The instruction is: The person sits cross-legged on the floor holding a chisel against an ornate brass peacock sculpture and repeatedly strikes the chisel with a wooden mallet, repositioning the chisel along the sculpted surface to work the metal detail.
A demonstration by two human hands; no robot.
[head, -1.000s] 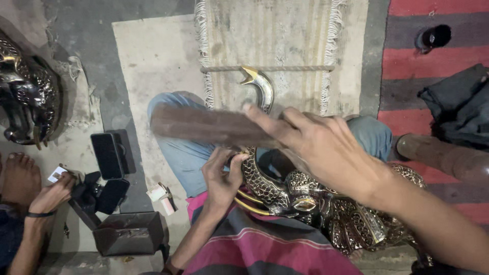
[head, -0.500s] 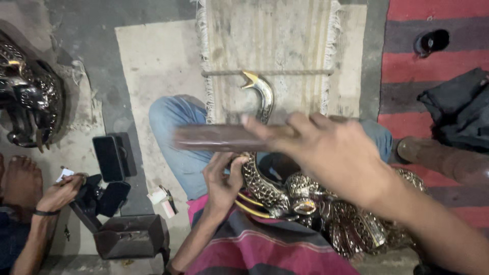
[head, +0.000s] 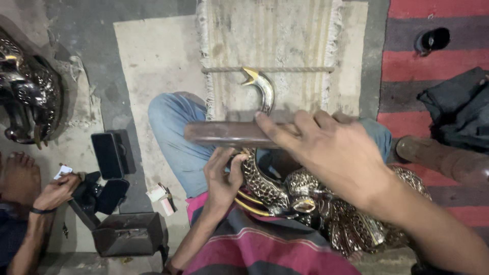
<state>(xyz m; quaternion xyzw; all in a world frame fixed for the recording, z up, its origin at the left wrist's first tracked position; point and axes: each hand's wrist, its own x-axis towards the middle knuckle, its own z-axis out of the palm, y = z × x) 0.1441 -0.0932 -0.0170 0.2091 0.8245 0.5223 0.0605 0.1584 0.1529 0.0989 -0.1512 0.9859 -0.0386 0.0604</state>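
Far left: ornate dark metal figure (head: 28, 97) lying on the floor, shiny, embossed. Below it a co-worker's bare foot (head: 18, 178) and hand (head: 56, 189), hand closed around a small white scrap, dark band on the wrist. Just right of that hand: black phone (head: 108, 155) propped upright, black pouch (head: 102, 196) beside it, dark metal box (head: 127, 234) below. Small white and pink scraps (head: 160, 198) on the floor near the box.

Centre: pale mat (head: 147, 76) under a fringed beige rug (head: 275, 46), thin rope (head: 285, 69) stretched across the rug. Blue-jeaned knee (head: 175, 132) raised over the mat edge.

Left hand (head: 222, 178): grip closed on the neck of the brass bird figure (head: 265, 188), thumb and fingers wrapped round the scaled, embossed part. Figure resting in the lap, against striped red cloth (head: 265, 244); curved neck rising to a gold beak (head: 250, 76) pointing left, just under the rope. Body of the figure spreading right, under the right forearm.

Right hand (head: 331, 153): grip shut on a brown wooden stick (head: 224, 134), fingers over the right end, stick held level and crossing in front of the bird's neck, above the left hand. Motion-blurred, so contact with the figure: cannot tell.

Right side: red and grey striped rug (head: 438, 61), small black object (head: 432, 39) on it, dark folded cloth (head: 458, 107), brown wooden piece (head: 443, 158) lying below the cloth.
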